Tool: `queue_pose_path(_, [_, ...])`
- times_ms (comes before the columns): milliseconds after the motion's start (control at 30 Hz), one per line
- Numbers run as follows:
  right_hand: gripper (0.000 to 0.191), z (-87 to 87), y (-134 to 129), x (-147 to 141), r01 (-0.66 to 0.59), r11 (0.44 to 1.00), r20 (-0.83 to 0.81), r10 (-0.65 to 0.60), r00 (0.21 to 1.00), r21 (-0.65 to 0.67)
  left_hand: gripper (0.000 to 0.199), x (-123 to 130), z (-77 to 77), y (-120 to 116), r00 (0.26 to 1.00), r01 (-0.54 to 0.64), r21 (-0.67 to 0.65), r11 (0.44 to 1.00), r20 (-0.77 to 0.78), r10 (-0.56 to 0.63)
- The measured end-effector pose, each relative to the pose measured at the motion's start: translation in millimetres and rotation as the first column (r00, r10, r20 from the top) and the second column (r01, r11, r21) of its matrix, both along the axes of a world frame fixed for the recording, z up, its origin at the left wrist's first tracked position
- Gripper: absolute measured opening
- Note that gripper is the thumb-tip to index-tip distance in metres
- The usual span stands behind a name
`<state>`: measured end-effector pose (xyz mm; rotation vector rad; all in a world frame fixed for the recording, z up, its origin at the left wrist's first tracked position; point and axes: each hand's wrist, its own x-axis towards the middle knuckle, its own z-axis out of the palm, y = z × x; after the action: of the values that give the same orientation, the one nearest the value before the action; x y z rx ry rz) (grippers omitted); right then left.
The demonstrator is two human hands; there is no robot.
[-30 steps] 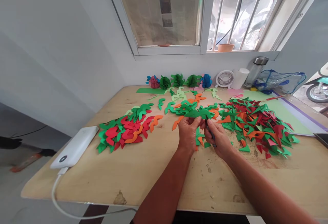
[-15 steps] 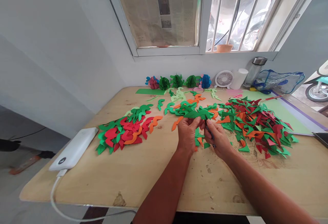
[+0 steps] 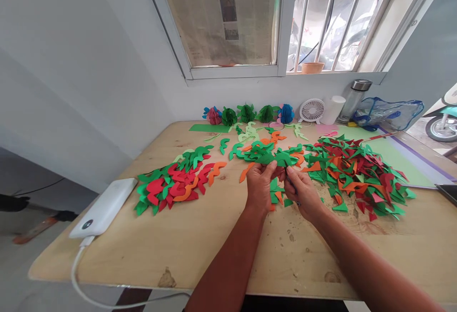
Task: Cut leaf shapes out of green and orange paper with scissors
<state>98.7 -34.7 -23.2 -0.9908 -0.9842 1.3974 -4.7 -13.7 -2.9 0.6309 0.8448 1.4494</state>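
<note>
My left hand (image 3: 259, 186) is closed, pinching a piece of green paper (image 3: 270, 159) between thumb and fingers above the middle of the table. Close beside it, my right hand (image 3: 304, 192) grips a pair of dark-handled scissors (image 3: 291, 184). The scissors' tips are at the paper's right part; the blades are mostly hidden by my fingers and the paper. Behind the hands lies a loose group of wavy green cut-outs (image 3: 257, 150) with some orange ones. A few green and orange scraps (image 3: 276, 193) lie under and between my wrists.
Left on the wooden table (image 3: 200, 250) are a pile of green, red and orange cut-outs (image 3: 178, 186) and a white power bank (image 3: 103, 209) with a cable. A large heap of paper scraps (image 3: 357, 174) lies right. Paper figures (image 3: 247, 113), a small fan (image 3: 312, 110) and a bottle (image 3: 354, 100) line the wall.
The green paper between my hands has turned or tilted slightly, and both hands have shifted by a very small amount. The piles are unchanged.
</note>
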Motion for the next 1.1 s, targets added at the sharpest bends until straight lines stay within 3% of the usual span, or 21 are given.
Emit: queue_pose_path(1100, [0.049, -0.8, -2.5, -2.1, -0.024, 0.996, 0.035, 0.027, 0.999, -0.083, 0.024, -4.7, -3.9, 4.0, 0.999, -0.034, 0.011, 0.999, -0.030, 0.034])
